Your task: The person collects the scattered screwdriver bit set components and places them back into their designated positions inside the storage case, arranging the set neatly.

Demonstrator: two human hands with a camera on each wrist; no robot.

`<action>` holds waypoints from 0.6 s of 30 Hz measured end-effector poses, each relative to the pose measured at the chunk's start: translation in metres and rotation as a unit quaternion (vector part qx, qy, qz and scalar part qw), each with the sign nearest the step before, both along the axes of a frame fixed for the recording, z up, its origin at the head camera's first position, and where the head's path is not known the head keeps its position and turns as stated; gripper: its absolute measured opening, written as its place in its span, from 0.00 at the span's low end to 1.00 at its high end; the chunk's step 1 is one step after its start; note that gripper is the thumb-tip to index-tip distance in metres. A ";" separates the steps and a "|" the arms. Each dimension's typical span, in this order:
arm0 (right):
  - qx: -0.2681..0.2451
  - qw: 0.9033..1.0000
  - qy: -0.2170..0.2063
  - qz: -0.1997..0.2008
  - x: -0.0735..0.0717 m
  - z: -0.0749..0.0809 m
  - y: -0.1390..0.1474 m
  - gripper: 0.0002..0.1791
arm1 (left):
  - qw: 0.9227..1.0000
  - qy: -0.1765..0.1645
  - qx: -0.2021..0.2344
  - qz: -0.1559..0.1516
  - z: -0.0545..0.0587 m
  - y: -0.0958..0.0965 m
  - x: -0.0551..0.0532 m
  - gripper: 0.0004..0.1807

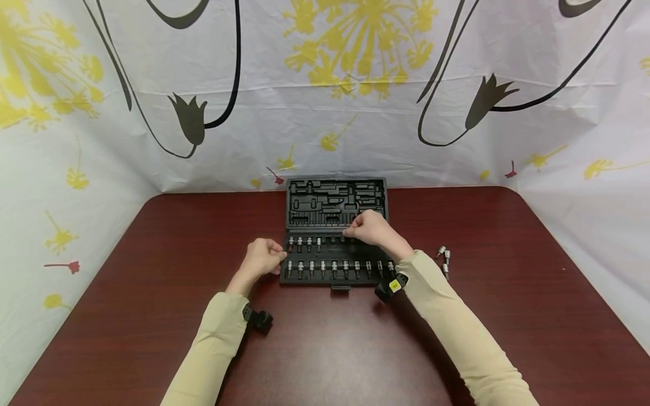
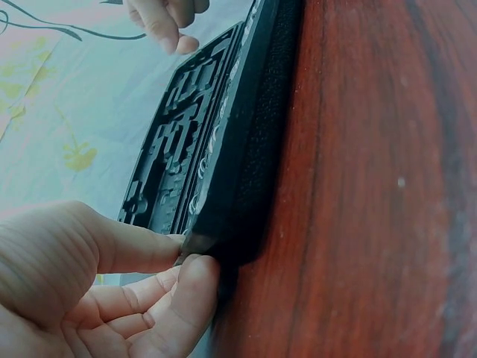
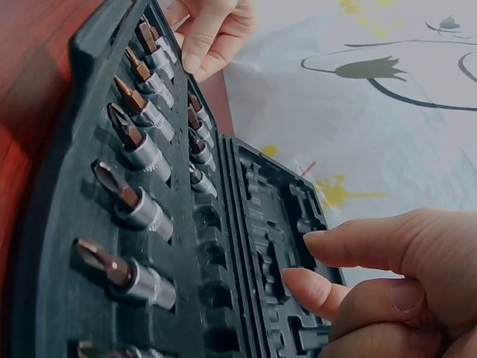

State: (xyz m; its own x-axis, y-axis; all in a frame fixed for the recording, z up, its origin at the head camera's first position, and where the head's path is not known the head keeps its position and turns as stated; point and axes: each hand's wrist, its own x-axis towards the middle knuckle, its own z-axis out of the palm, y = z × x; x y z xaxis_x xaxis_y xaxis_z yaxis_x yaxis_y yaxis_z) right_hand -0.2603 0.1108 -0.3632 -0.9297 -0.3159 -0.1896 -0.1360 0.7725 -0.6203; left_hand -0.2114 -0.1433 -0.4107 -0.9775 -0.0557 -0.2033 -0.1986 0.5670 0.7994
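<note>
An open black socket case (image 1: pixel 310 254) lies on the table with silver bit sockets in its tray. A full front row (image 3: pixel 141 212) of sockets and several more at the left of the back row (image 1: pixel 309 243) sit in their slots; slots to the right of these are bare. My left hand (image 1: pixel 261 258) pinches the case's left edge between thumb and fingertips, as the left wrist view (image 2: pixel 127 283) shows. Over the back row hovers my right hand (image 1: pixel 373 227). Its thumb and index finger stand apart in the right wrist view (image 3: pixel 387 283), with nothing between them.
Several loose bit sockets (image 1: pixel 446 256) lie on the red-brown table (image 1: pixel 330 344) right of the case, beyond the right forearm. The case's lid (image 1: pixel 337 202), moulded with hollows, is folded back toward the patterned white cloth (image 1: pixel 284 129) behind the table.
</note>
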 end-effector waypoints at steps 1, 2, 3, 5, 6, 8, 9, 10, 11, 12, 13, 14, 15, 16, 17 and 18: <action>-0.001 1.000 0.001 -0.001 0.001 0.000 0.001 0.28 | 1.000 -0.001 -0.001 0.000 0.000 0.000 0.000 0.06; -0.003 1.000 0.001 -0.001 0.001 0.000 0.003 0.27 | 1.000 -0.001 -0.002 0.001 0.000 0.000 0.000 0.06; -0.004 1.000 0.000 -0.002 0.002 0.000 0.004 0.27 | 1.000 -0.002 -0.003 0.001 0.000 0.000 0.000 0.06; -0.008 1.000 -0.006 -0.011 0.004 0.001 0.006 0.27 | 1.000 -0.002 -0.004 0.003 0.000 0.000 0.000 0.06; -0.009 1.000 -0.007 -0.014 0.005 0.001 0.007 0.26 | 1.000 -0.003 -0.004 0.004 0.000 0.001 0.000 0.06; -0.007 1.000 -0.011 -0.018 0.007 0.002 0.010 0.23 | 1.000 -0.001 -0.003 0.005 0.000 0.001 0.000 0.06; -0.004 1.000 -0.012 -0.021 0.008 0.003 0.011 0.20 | 1.000 -0.001 -0.002 0.005 0.000 0.001 0.000 0.06; -0.002 1.000 -0.012 -0.022 0.009 0.003 0.013 0.18 | 1.000 -0.001 -0.002 0.005 0.000 0.001 0.000 0.06; 0.000 1.000 -0.009 -0.022 0.009 0.003 0.015 0.16 | 1.000 -0.001 -0.001 0.004 0.000 0.001 0.000 0.06; 0.002 1.000 -0.007 -0.021 0.010 0.004 0.017 0.14 | 1.000 -0.002 0.000 0.004 0.000 0.001 0.000 0.06; 0.004 1.000 -0.005 -0.019 0.010 0.004 0.019 0.14 | 1.000 -0.004 0.000 0.004 0.000 0.001 0.000 0.06; 0.005 1.000 -0.003 -0.020 0.011 0.004 0.021 0.14 | 1.000 -0.005 0.001 0.005 0.000 0.001 0.000 0.06; 0.006 1.000 0.000 -0.019 0.011 0.003 0.024 0.14 | 1.000 -0.005 0.001 0.004 0.000 0.001 0.000 0.06; 0.007 1.000 0.001 -0.021 0.012 0.003 0.026 0.14 | 1.000 -0.005 0.001 0.003 0.001 0.001 0.001 0.06; 0.008 1.000 0.004 -0.021 0.012 0.003 0.028 0.14 | 1.000 -0.005 0.001 0.002 0.001 0.001 0.001 0.06; 0.009 1.000 0.005 -0.022 0.013 0.003 0.030 0.14 | 1.000 -0.005 0.001 0.002 0.001 0.001 0.001 0.06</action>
State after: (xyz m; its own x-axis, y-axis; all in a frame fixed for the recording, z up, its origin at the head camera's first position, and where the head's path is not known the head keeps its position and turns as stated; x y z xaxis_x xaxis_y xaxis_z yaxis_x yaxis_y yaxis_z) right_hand -0.2472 0.1404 -0.3598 -0.9444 -0.2719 -0.1847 -0.1086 0.7885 -0.6054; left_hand -0.2106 -0.1425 -0.4098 -0.9754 -0.0592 -0.2123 -0.2082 0.5641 0.7990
